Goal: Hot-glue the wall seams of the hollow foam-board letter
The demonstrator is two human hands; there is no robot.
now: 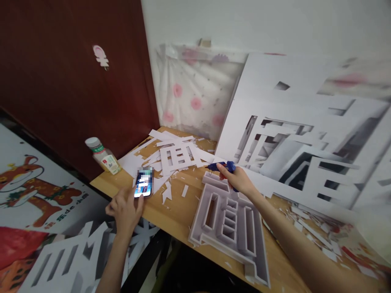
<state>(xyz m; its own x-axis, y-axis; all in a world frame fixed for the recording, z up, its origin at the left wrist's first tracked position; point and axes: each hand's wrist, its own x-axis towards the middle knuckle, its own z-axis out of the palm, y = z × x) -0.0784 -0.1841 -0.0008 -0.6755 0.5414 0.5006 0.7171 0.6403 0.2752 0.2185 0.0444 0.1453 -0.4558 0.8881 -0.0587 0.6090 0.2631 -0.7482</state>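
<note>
My right hand (pixel 235 177) is wrapped round a blue glue gun (pixel 224 166), its nozzle pointing left. Below that hand lies a white foam-board piece (pixel 241 232) with raised walls that form a large character shape with several hollow compartments. A phone (pixel 143 183) with a lit screen rests near the table's left front edge. My left hand (pixel 126 209) is at the phone's lower left, thumb touching its bottom edge, the other fingers apart and loosely bent. Beyond the phone, a flat white cut-out board (pixel 177 156) lies on scraps.
A bottle with a white cap (pixel 105 156) stands at the table's left corner. Large cut boards (pixel 262 101) lean on the wall at right. White scraps (pixel 311 228) litter the wooden table (pixel 168 211). Another white letter piece (pixel 64 260) sits below at left, beside a dark red door (pixel 73 81).
</note>
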